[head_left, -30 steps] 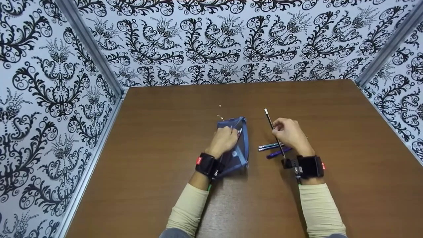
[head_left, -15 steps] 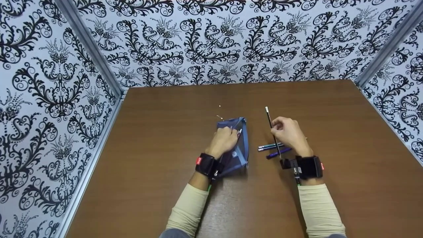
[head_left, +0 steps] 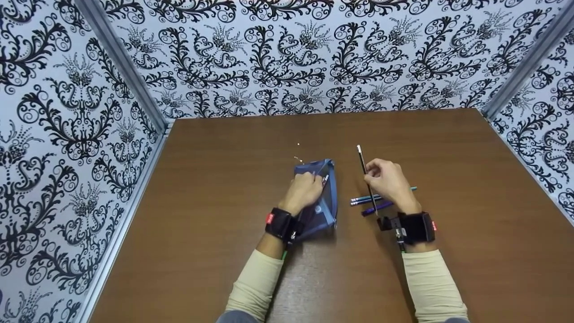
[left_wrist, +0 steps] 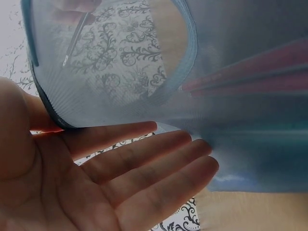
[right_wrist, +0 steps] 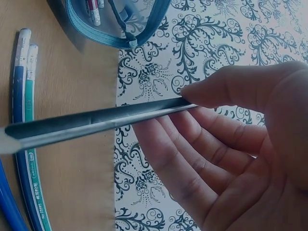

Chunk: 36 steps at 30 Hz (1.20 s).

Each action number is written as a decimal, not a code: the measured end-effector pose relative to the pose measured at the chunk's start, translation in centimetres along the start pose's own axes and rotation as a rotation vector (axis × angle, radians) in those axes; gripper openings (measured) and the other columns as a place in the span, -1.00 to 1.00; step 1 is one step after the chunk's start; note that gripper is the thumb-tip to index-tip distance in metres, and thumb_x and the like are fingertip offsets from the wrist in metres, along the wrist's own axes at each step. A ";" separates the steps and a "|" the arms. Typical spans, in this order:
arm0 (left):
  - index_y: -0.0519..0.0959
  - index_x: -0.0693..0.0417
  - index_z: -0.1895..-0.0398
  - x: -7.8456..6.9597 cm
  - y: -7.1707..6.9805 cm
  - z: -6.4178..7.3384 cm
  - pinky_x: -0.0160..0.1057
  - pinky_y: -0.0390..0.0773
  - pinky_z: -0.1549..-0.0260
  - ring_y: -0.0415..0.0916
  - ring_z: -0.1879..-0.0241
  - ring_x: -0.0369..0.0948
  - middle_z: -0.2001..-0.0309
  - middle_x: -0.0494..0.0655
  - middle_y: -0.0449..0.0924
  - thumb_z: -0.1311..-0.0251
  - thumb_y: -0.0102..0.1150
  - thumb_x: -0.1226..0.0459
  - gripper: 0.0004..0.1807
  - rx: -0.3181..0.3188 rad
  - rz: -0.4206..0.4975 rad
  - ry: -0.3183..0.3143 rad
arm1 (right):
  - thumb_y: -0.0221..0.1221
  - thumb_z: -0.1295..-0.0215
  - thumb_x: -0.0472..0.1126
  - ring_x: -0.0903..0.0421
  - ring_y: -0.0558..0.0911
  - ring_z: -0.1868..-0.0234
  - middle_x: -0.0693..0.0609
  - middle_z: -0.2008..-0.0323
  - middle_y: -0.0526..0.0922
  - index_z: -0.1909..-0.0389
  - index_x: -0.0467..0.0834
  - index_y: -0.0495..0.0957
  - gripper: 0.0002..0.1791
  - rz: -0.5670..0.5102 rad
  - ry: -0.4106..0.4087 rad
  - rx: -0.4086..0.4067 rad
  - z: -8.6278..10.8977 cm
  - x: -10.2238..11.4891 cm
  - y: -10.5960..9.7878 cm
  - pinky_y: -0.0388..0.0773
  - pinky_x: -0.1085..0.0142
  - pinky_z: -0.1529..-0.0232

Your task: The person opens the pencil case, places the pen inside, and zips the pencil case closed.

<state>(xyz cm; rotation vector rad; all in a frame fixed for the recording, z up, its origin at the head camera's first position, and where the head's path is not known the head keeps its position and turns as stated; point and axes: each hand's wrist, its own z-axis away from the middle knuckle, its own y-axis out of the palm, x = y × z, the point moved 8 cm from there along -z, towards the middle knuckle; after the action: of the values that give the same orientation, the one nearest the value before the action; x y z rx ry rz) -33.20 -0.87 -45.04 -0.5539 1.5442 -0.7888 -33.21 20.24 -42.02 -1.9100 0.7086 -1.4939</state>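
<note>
My left hand (head_left: pixel 305 190) grips the blue translucent pencil case (head_left: pixel 331 204), its thumb and fingers on either side of the case edge in the left wrist view. The case's zipped opening (left_wrist: pixel 190 45) gapes, and red pencils (left_wrist: pixel 260 72) show through the mesh. My right hand (head_left: pixel 389 181) pinches a black pencil (head_left: pixel 363 161) between thumb and fingers, white end pointing up and away, sharpened end toward me. Beneath that hand lie a dark blue pencil (right_wrist: pixel 19 96) and a green pencil (right_wrist: pixel 30 98), side by side, partly hidden by the hand in the head view.
A purple-blue pen (head_left: pixel 369 211) lies just nearer than the two pencils. Small white bits (head_left: pixel 298 159) are on the brown table (head_left: pixel 224 179) beyond the case. Patterned walls (head_left: pixel 287 58) bound the table at the back and sides.
My right hand has shifted slightly left with the black pencil, whose tilt varies a little; more of the green pencil's far end shows. My left hand and the case stay still.
</note>
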 end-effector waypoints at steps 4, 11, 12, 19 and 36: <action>0.37 0.00 0.71 -0.2 -0.1 0.0 -0.13 0.53 0.44 0.56 0.42 -0.05 0.39 0.13 0.62 -0.41 -0.16 0.18 -0.56 -0.023 -0.008 0.024 | 0.19 -0.17 -0.35 0.00 0.64 0.34 -0.12 0.37 0.68 0.20 -0.34 0.60 -0.80 -0.002 -0.004 -0.034 0.1 0.2 -0.3 0.51 0.19 0.23; 0.41 0.03 0.70 -0.2 -0.1 0.0 -0.08 0.56 0.38 0.58 0.38 -0.03 0.35 0.14 0.64 -0.41 -0.15 0.17 -0.56 -0.034 -0.016 0.025 | 0.19 -0.18 -0.35 -0.03 0.67 0.34 -0.15 0.36 0.69 0.17 -0.35 0.60 -0.79 -0.017 0.006 -0.071 0.1 0.5 -0.5 0.54 0.22 0.23; 0.41 0.03 0.69 -0.2 -0.2 0.0 -0.08 0.56 0.37 0.58 0.37 -0.03 0.35 0.14 0.64 -0.41 -0.15 0.17 -0.56 -0.035 -0.017 0.025 | 0.19 -0.18 -0.35 -0.04 0.67 0.34 -0.16 0.36 0.70 0.17 -0.36 0.60 -0.79 -0.019 0.006 -0.079 0.2 0.6 -0.6 0.54 0.22 0.23; 0.36 -0.02 0.71 -0.1 -0.1 0.1 -0.14 0.51 0.46 0.57 0.44 -0.06 0.43 0.10 0.61 -0.42 -0.16 0.16 -0.56 -0.024 0.004 0.015 | 0.19 -0.18 -0.37 -0.10 0.67 0.30 -0.21 0.33 0.69 0.15 -0.39 0.59 -0.76 -0.032 0.017 -0.121 0.2 0.5 -0.9 0.57 0.13 0.18; 0.50 0.08 0.60 -0.3 -0.1 0.1 -0.04 0.58 0.27 0.64 0.28 0.03 0.27 0.19 0.67 -0.43 -0.19 0.15 -0.56 -0.019 -0.041 0.029 | 0.22 -0.14 -0.36 0.12 0.65 0.41 -0.18 0.35 0.69 0.20 -0.37 0.61 -0.79 -0.091 0.048 -0.185 0.2 0.6 -1.5 0.47 0.54 0.38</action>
<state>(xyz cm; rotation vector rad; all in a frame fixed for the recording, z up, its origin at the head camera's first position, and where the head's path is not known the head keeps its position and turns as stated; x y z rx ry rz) -33.07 -0.71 -44.78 -0.5921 1.5727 -0.8169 -32.80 20.81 -40.56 -2.0744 0.8156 -1.5816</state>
